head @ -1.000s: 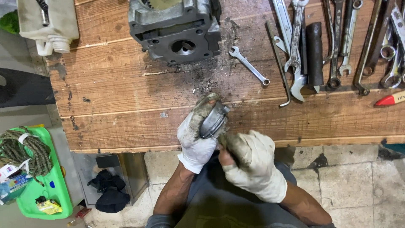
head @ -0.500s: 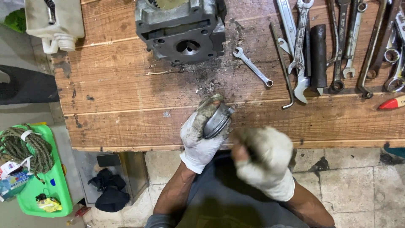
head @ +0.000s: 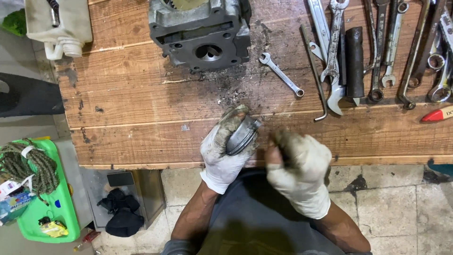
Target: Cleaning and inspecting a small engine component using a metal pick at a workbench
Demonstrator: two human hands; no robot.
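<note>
Head view, looking straight down over the near edge of a worn brown plank workbench (head: 141, 108).

Left hand (head: 225, 146), in a soiled white glove: fingers curled closed around a short grey metal cylinder with grooved sides, piston-like (head: 243, 135). The part is held just above the bench edge, in front of the torso. Its axis runs tilted, from lower left up to upper right; the flat end faces up and right, away from the palm.

Right hand (head: 297, 163), also in a dirty white glove: motion-blurred. Fingers drawn in toward a loose fist; whether they pinch something small I cannot tell. It sits just beside the cylinder, on its right, not clearly touching. The cylinder lies to the left of the right fingertips, with its exposed end turned toward them. The left hand has the part; the right is the free one nearest it.

Surroundings on the bench:
- grey cast-metal engine block with a round bore (head: 200, 33), well beyond the hands, with dark grit scattered in front of it
- small silver combination spanner (head: 281, 74), lying diagonally between block and tool row
- row of spanners and a dark steel socket tube (head: 355, 61), at upper right
- white plastic jug (head: 59, 23), at upper left

Floor, lower left: green plastic tray holding coiled rope (head: 45, 208).
</note>
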